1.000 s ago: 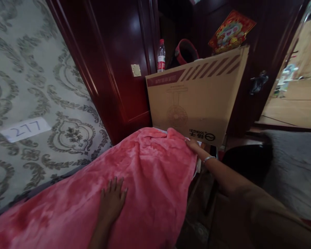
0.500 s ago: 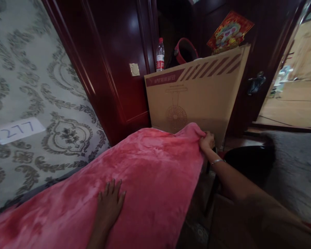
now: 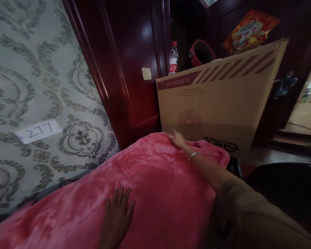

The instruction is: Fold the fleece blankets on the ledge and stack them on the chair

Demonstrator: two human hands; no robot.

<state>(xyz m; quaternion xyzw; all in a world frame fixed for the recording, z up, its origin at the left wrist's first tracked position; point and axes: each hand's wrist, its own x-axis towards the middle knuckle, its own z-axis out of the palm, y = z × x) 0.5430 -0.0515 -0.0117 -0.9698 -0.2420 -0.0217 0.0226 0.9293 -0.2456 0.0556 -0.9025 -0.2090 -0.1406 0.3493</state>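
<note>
A pink plush blanket is spread over a long surface in front of me, its far end slightly bunched on the right. My left hand lies flat on it, palm down, fingers spread. At the blanket's far edge is my right hand, a bracelet on its wrist. Its visible fingers are apart and point left, touching the cloth; some of its fingertips are hard to make out. The surface under the blanket is hidden.
A large cardboard box stands just beyond the blanket's end. Behind its top edge are a plastic bottle and a red ring-shaped object. Patterned wall borders the left; a dark round object is at right.
My right hand has let go of the bunched right corner and moved left along the far edge. The corner has dropped. My left hand stays flat; the view has shifted.
</note>
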